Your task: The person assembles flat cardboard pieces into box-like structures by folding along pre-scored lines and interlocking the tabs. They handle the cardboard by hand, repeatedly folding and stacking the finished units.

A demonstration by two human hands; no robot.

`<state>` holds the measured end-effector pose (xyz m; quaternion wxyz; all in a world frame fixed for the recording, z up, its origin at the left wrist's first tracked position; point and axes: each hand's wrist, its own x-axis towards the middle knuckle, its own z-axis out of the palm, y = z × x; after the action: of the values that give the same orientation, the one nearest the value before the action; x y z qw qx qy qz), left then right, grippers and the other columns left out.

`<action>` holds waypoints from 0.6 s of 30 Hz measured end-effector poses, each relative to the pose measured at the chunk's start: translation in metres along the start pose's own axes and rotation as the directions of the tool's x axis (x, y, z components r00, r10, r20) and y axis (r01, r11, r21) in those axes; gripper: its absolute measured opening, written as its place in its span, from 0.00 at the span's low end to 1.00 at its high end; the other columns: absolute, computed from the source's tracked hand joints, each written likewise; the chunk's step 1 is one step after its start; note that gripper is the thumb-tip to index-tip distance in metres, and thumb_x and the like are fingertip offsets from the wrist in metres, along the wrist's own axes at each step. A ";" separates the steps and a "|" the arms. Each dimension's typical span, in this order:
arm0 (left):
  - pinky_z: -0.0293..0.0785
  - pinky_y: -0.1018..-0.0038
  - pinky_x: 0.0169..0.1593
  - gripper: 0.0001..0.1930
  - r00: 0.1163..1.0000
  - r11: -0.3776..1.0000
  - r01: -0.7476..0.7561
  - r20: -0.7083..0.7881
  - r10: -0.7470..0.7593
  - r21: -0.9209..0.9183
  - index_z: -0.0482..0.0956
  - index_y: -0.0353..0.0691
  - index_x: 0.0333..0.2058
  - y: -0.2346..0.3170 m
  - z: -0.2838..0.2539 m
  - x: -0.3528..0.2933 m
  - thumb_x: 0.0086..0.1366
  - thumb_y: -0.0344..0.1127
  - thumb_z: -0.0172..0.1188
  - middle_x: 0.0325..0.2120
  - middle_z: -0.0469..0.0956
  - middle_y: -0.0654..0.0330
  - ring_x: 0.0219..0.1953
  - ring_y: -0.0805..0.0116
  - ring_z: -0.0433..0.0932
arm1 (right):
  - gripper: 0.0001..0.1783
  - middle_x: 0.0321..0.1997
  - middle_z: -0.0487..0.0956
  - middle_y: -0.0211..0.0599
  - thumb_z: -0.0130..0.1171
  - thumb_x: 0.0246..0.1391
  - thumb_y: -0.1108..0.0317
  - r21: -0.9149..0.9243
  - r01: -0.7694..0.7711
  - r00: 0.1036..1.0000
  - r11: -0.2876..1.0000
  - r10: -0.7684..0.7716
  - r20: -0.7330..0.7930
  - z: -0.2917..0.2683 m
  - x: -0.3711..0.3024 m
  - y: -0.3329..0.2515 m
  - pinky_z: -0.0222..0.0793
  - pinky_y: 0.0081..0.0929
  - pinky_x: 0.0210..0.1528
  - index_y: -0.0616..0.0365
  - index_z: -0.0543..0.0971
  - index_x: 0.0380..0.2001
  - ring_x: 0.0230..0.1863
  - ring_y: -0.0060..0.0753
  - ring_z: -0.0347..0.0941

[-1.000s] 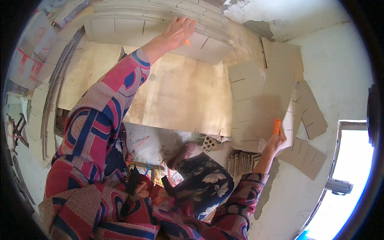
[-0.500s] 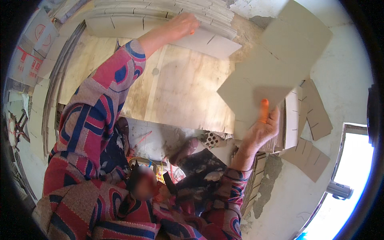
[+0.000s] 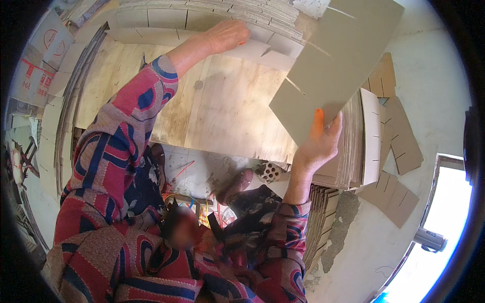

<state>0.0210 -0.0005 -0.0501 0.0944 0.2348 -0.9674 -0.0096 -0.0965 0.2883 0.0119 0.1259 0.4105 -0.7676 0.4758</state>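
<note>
My right hand (image 3: 319, 142) grips the lower end of a grey-brown cardboard sheet (image 3: 337, 55), its thumb in an orange finger cover on the upper face. Several slots cut into the sheet's left edge, and it slants up and away to the right. My left hand (image 3: 228, 36) reaches far forward, fingers curled closed against slotted cardboard strips (image 3: 161, 19) along the board's far edge. An orange tip shows on one of its fingers; what they hold, if anything, is hidden. Between my hands lies a pale wooden board (image 3: 222, 106).
Stacked slotted cardboard (image 3: 371, 136) stands right of the board, with loose slotted pieces (image 3: 404, 136) beyond it on the floor. More cardboard (image 3: 68, 116) is stacked on edge at the left, near a printed carton (image 3: 43, 60). A perforated brick (image 3: 270, 172) sits below the board's near edge.
The sheet in my right hand has moved left and tilted, and its slots now show. My right hand has shifted slightly left and up. My left hand has stayed nearly in place.
</note>
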 end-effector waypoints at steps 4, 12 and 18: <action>0.71 0.60 0.35 0.01 0.998 0.990 0.020 0.062 -0.011 -0.140 0.74 0.37 0.24 0.008 0.002 -0.008 0.50 0.25 0.55 0.25 0.74 0.52 0.38 0.52 0.73 | 0.24 0.42 0.79 0.49 0.56 0.53 0.78 -0.168 0.196 0.978 0.966 -0.204 -0.033 0.008 -0.001 -0.001 0.75 0.27 0.38 0.60 0.67 0.55 0.39 0.35 0.79; 0.72 0.66 0.33 0.02 0.957 0.959 -0.284 -0.057 0.283 -0.012 0.74 0.32 0.23 0.072 -0.033 -0.044 0.49 0.25 0.55 0.24 0.74 0.53 0.35 0.57 0.73 | 0.25 0.43 0.78 0.52 0.55 0.55 0.77 -0.147 0.225 0.974 0.963 -0.220 0.050 0.009 -0.005 -0.009 0.75 0.31 0.35 0.56 0.65 0.56 0.40 0.44 0.79; 0.74 0.69 0.34 0.04 0.959 0.962 -0.272 -0.084 0.271 -0.007 0.74 0.31 0.24 0.100 -0.048 -0.055 0.49 0.26 0.55 0.24 0.74 0.55 0.35 0.61 0.72 | 0.23 0.45 0.76 0.53 0.54 0.56 0.74 -0.154 0.155 0.983 0.976 -0.137 0.120 0.008 -0.007 -0.008 0.75 0.36 0.40 0.56 0.65 0.55 0.43 0.51 0.76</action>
<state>0.0327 0.1151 -0.0064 0.1365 0.0993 -0.9856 0.0042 -0.0847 0.2837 0.0085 0.1518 0.4795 -0.7772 0.3781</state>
